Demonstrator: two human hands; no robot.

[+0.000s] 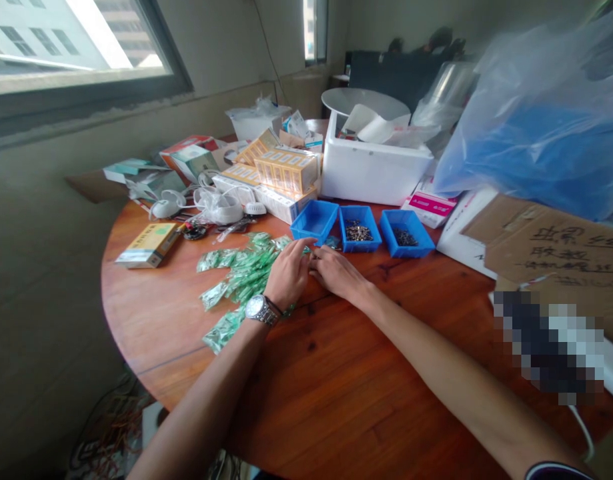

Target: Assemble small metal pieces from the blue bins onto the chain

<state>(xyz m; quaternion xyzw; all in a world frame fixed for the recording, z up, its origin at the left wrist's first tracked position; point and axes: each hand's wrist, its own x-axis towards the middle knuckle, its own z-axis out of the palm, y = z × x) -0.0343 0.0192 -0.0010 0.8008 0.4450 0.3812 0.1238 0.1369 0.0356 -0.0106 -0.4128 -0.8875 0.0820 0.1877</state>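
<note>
My left hand (289, 270), with a watch on the wrist, is beside a spread of small green-and-clear plastic packets (243, 275). Close to its fingertips, my right hand (335, 271) has its fingers curled together; whatever they hold is too small to make out. The left fingers bend toward the right hand, and their grip is unclear. Just beyond the hands stands an empty-looking blue bin (313, 220). To its right, one blue bin (359, 229) contains small brassy metal parts, and another blue bin (406, 233) contains small dark parts.
A yellow box (149, 245) lies at the left of the wooden table (336, 393). White devices with cables (221, 205), stacked yellow boxes (286, 170) and a white foam box (373, 167) stand behind. Cardboard (551, 253) and a blue-filled plastic bag (541, 147) are at right.
</note>
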